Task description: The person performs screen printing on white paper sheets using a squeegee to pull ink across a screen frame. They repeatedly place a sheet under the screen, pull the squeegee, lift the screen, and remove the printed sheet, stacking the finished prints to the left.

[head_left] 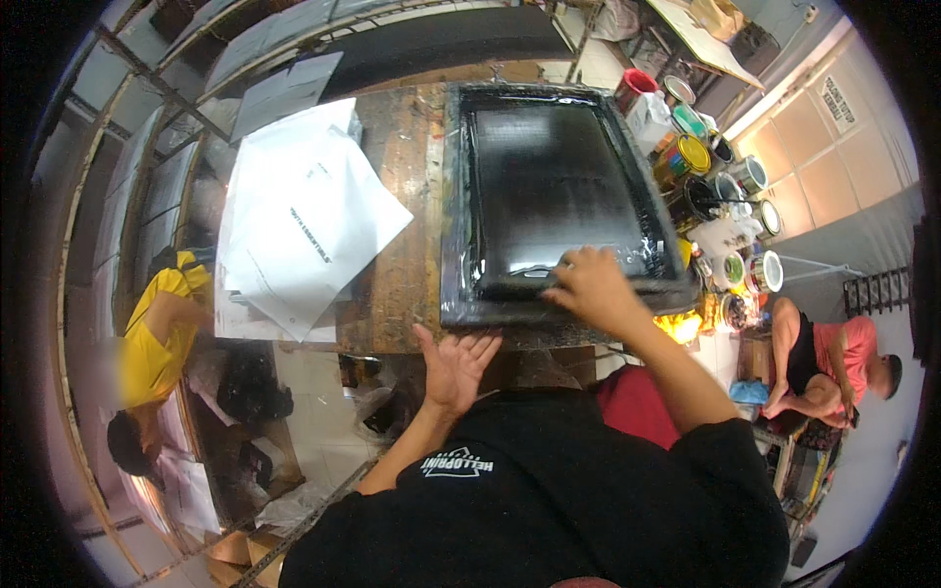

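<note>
On the wooden table lies a black screen-printing frame (554, 176), its dark mesh shiny and its border wrapped in glossy tape. My right hand (596, 286) is over the near side of this frame, fingers bent and drawn together. Whatever they may hold is hidden; a small pale strip or glare shows on the mesh beside the fingertips. My left hand (456, 367) is at the table's front edge, by the near left corner of the frame. Its palm faces up, with thumb and fingers apart and nothing in it. A stack of white printed sheets (304, 216) lies left of the frame, the top ones askew.
Several paint cans and tubs (686, 162) crowd the right side, close to the frame. Metal racks (98, 176) stand at the left. A person in yellow (167, 333) is at the left; another in a pink shirt (853, 358) sits at the right.
</note>
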`<state>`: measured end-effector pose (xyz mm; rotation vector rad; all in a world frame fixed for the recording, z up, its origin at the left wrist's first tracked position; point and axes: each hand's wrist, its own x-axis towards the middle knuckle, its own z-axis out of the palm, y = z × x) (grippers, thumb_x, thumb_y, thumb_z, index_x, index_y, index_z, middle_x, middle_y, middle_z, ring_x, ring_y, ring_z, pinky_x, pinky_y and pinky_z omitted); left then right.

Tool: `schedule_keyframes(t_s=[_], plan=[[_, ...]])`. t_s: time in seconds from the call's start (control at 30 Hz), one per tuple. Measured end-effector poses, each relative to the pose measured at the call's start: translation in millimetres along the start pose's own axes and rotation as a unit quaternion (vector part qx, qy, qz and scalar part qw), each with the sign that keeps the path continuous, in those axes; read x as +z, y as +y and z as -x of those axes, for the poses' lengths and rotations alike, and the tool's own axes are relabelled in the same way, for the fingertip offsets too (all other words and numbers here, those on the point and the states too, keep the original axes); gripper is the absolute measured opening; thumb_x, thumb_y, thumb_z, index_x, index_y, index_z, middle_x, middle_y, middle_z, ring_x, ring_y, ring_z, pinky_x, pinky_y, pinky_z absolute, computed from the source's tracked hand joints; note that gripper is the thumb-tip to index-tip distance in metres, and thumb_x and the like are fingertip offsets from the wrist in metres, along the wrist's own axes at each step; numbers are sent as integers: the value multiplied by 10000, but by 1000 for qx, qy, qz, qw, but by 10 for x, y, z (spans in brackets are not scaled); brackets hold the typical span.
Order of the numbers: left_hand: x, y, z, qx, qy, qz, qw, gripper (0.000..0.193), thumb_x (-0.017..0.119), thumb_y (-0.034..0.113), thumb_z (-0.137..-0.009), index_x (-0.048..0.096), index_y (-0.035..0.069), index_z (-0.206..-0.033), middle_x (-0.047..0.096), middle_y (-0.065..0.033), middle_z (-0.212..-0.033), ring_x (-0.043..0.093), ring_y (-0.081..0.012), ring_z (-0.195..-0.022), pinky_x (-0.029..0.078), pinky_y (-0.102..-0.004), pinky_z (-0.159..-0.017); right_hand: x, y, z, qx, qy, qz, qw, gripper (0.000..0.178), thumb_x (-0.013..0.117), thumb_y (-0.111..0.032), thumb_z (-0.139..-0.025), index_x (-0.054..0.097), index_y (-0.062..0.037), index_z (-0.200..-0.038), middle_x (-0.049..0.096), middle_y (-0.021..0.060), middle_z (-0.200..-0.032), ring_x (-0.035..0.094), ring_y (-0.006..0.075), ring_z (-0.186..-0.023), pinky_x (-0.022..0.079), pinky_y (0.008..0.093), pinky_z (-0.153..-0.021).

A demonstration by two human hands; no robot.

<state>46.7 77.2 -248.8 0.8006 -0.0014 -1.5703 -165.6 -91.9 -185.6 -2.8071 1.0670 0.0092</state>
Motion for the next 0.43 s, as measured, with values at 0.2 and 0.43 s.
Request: schedule_keyframes(t_s=[0.2,0.43], plan=[[-879,-382,-722,-153,89,-78,981,1269,272,956,-805,133,-50,-1567,314,-306,-1558,363,-406,-1452,381,-492,-1154,1608,-18,306,4,41,-97,994,480,773,-416,-815,663,-96,-1156,651,111,-1004,627,317,-954,529,466,-782],[-538,-318,-801,-165,199,-102,961,1125,226,949,-823,92,183,-1636,300,-109,-1641,313,-372,-1491,284,-581,-1173,1584,1011,-1420,22,53,-36,998,615,812,-374,-767,598,-93,-1271,635,128,-1161,602,316,-1057,510,464,-873]])
